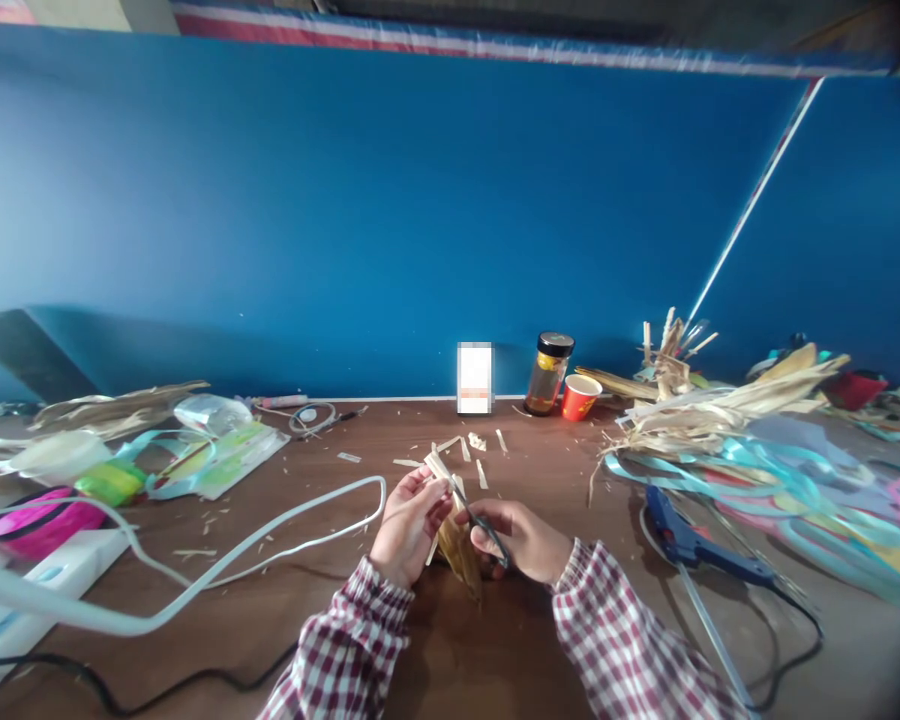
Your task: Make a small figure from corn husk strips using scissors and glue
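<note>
Pinched in the fingers of my left hand is a pale strip of dried husk. My right hand grips dark-handled scissors, whose blades reach up to the strip's right side. Whether the blades touch the strip, I cannot tell. Below and between both hands a brown dried husk piece hangs down toward the table, partly hidden by my fingers. Small pale husk scraps lie scattered on the brown table just beyond my hands.
At the back stand a dark-lidded jar and a red paper cup. On the right lie a blue glue gun, ribbons and dried husks. A white cable loops across the left, near a power strip.
</note>
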Demonstrator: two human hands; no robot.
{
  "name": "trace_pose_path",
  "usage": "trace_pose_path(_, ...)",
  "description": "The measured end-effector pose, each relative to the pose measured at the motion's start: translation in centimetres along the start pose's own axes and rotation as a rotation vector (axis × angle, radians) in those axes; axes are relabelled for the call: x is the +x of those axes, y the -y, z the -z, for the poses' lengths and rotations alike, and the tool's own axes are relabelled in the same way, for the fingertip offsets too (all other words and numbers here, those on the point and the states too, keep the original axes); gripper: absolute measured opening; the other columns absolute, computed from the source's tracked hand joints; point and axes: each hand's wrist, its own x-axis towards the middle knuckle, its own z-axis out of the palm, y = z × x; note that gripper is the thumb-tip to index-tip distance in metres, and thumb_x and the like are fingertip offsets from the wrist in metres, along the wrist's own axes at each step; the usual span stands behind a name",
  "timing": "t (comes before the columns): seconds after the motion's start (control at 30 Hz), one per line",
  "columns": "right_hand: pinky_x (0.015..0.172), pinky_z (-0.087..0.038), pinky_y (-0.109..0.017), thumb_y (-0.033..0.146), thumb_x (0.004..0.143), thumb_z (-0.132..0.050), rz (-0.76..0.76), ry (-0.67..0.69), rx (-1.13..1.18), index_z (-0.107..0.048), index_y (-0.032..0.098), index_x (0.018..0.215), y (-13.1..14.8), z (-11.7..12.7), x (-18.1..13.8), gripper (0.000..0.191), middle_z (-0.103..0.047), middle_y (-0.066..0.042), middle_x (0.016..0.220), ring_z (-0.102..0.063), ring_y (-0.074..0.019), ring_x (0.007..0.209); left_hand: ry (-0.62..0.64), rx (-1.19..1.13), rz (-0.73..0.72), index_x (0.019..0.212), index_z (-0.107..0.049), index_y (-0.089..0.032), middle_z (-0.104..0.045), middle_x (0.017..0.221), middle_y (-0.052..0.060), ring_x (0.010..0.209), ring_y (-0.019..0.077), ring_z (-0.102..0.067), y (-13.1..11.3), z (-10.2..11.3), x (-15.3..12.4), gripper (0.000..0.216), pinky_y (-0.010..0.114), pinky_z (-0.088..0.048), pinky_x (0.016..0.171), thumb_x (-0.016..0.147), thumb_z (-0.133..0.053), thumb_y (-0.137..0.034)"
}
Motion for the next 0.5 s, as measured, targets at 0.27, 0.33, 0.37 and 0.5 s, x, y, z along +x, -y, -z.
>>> trace_pose_path(0.27, 0.045, -0.045, -0.019, 0.052, 0.073, -0.063, -0.008, -0.041, -0.034, -0.059, 0.018, 0.101, 0.24, -0.28, -0.06, 0.045, -0.046, 0.003, 0.066, -0.043, -0.0075, 0.054, -0.009, -0.013, 0.01, 0.084, -0.057, -0.015, -0.063, 0.073, 0.001, 0.057, 0.0069, -0.059, 0.09, 0.03, -0.01, 0.023, 0.015, -0.052, 0.054, 0.067, -0.071, -0.009)
trace_pose_path(0.33, 0.044, -0.045, -0.019, 0.053, 0.072, -0.063, -0.016, -0.045, -0.033, -0.06, 0.018, 0.101, 0.34, -0.3, -0.12, 0.046, -0.045, 0.004, 0.064, -0.043, -0.0075, 0.053, -0.003, -0.014, 0.007, 0.084, -0.057, -0.015, -0.063, 0.073, 0.001, 0.057, 0.0069, -0.059, 0.15, 0.08, -0.02, 0.023, 0.016, -0.052, 0.054, 0.067, -0.071, -0.009)
trace_pose_path(0.37, 0.043, -0.044, -0.018, 0.053, 0.072, -0.063, -0.016, -0.046, -0.035, -0.06, 0.018, 0.101, 0.36, -0.3, -0.15, 0.046, -0.045, 0.004, 0.064, -0.044, -0.0076, 0.053, 0.0, -0.013, 0.007, 0.083, -0.057, -0.015, -0.062, 0.073, 0.001, 0.057, 0.0068, -0.059, 0.16, 0.1, -0.03, 0.023, 0.016, -0.052, 0.054, 0.067, -0.071, -0.01)
trace_pose_path(0.5, 0.041, -0.044, -0.018, 0.053, 0.073, -0.062, -0.004, -0.053, -0.057, -0.06, 0.018, 0.102, 0.37, -0.29, -0.22, 0.046, -0.045, 0.004, 0.064, -0.043, -0.0071, 0.051, 0.002, -0.01, 0.003, 0.083, -0.057, -0.015, -0.062, 0.074, 0.001, 0.058, 0.007, -0.059, 0.16, 0.12, 0.02, 0.023, 0.016, -0.052, 0.055, 0.067, -0.072, -0.01)
